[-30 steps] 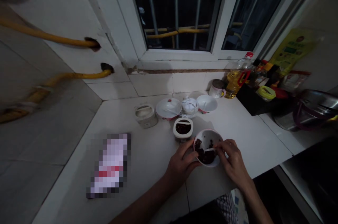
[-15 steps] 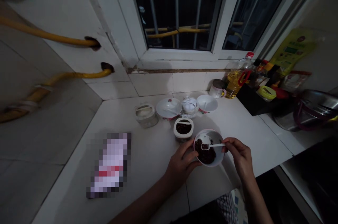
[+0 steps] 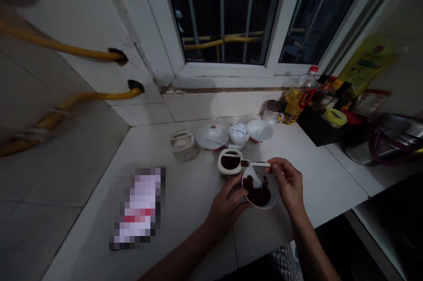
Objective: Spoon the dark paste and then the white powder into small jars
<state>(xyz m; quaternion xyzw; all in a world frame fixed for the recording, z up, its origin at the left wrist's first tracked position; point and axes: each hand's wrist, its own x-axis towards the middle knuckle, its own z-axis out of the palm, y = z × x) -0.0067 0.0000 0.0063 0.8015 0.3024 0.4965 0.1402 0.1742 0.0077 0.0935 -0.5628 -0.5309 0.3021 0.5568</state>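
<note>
My left hand (image 3: 228,204) grips the near left side of a white bowl (image 3: 275,200) that holds a dark reddish-brown, crumbly food (image 3: 259,193). Between the fingers of my right hand (image 3: 288,180) is the handle of a small white spoon (image 3: 259,164). Some of the dark food lies in the spoon's head, over the bowl's far rim and close to the right edge of a seasoning jar (image 3: 220,165). That white-rimmed jar stands just behind the bowl, with similar dark contents inside.
Behind the jar stand another seasoning jar (image 3: 183,151), a shallow bowl (image 3: 206,133), a glass jar with white contents (image 3: 238,133) and a small bowl (image 3: 266,129). An oil bottle (image 3: 294,100), a black condiment box (image 3: 310,129) and a metal pot (image 3: 360,142) line the right. A blurred-out item (image 3: 140,206) lies left.
My right hand has lifted the spoon out of the bowl and moved it away from me, toward the dark-filled jar, carrying some food. My left hand and the bowl have stayed put.
</note>
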